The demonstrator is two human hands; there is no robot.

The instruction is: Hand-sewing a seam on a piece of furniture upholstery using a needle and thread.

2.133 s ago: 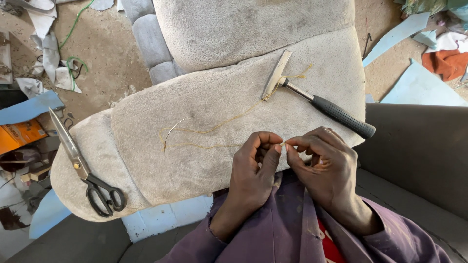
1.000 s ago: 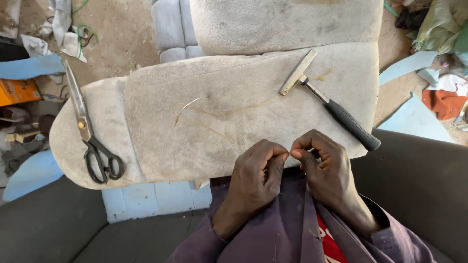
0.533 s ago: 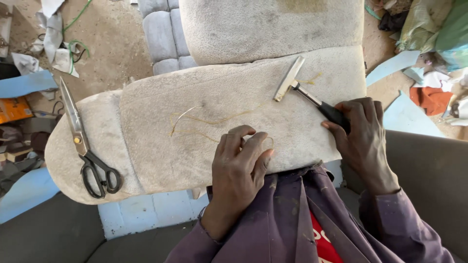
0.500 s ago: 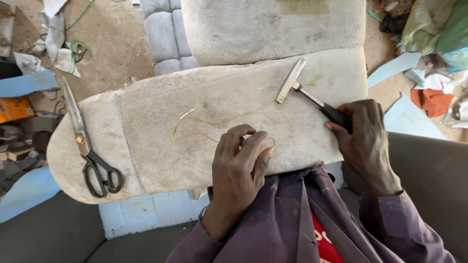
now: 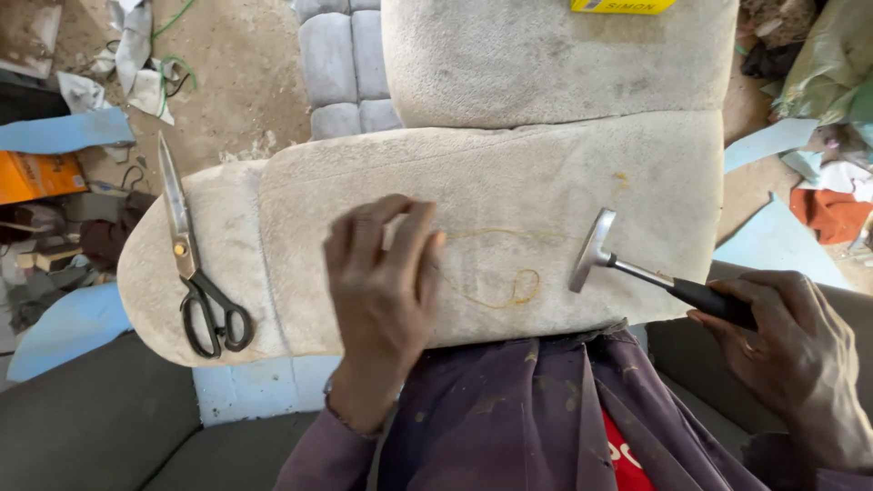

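1. Right hand [image 5: 800, 341], lower right of frame: fingers wrapped around the black grip of a hammer [image 5: 637, 268]. The metal head sits at centre right, raised over or resting on the pad [image 5: 509, 182] (contact cannot be told from this angle).
2. Left hand [image 5: 382, 282], centre of frame: laid palm down on the pad, fingers spread and pointing to the top of the frame, grasping nothing. The fingertips lie beside the left end of a thread [image 5: 496, 273].
3. The thread is thin and yellowish. It lies on the pad between the two hands, running right from the left hand and curling into a small loop below centre, just left of the hammer head.
4. The pad is a long, pale beige upholstered piece with rounded left end, spanning the middle of the frame across the person's lap. The surface looks dusty.
5. Scissors [image 5: 195, 259], left of frame: they lie shut on the left end of the pad, blades pointing up, black handles toward the bottom, well apart from the left hand.
6. A second beige cushion [image 5: 555, 59] stands at top centre, touching the far edge of the pad.
7. A grey ribbed cushion [image 5: 341, 68] sits at upper centre-left on the dirt floor [image 5: 245, 82] (scraps scattered about it).
8. Blue foam pieces [image 5: 59, 132] lie at upper left and at right.
9. Purple shirt [image 5: 527, 418], bottom centre.
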